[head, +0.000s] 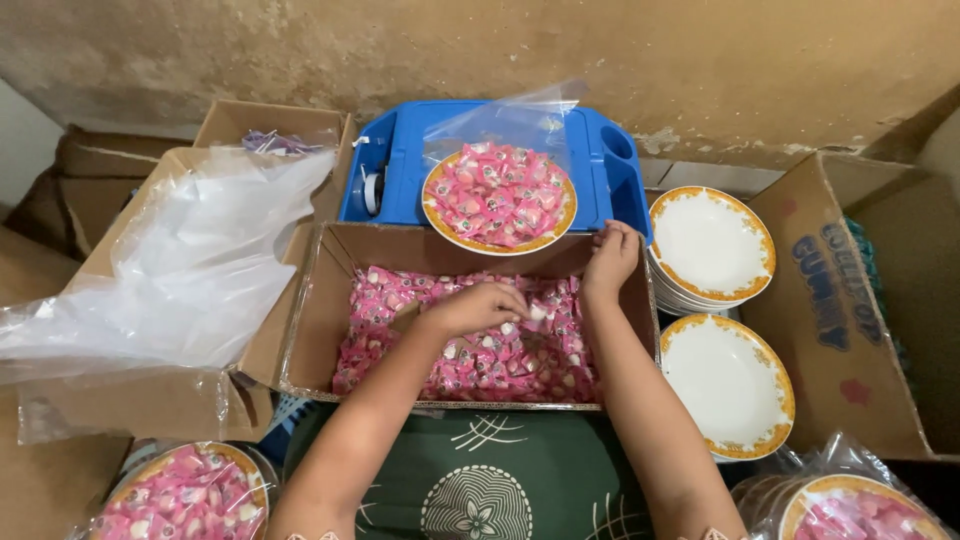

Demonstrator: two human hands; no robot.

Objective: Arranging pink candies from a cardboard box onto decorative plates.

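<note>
Candies (470, 350), pink-wrapped, fill the open box (320, 330) at centre. Left hand (478, 306) curls loosely over them, fingertips down among the wrappers. Right hand (610, 258) pinches something small at the box's far rim, just beside the heaped plate (440, 225) on the blue tray (400, 150).

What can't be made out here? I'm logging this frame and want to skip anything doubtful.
Head view only:
- Left hand: fingers curl down into the pink sweets, hiding any grasp.
- Right hand: fingertips at the cardboard box rim; what they pinch is too small to tell.
- Two wrapped plates, and: cut off by the bottom edge.
- Blue tray: compartment contents blurred.
</note>
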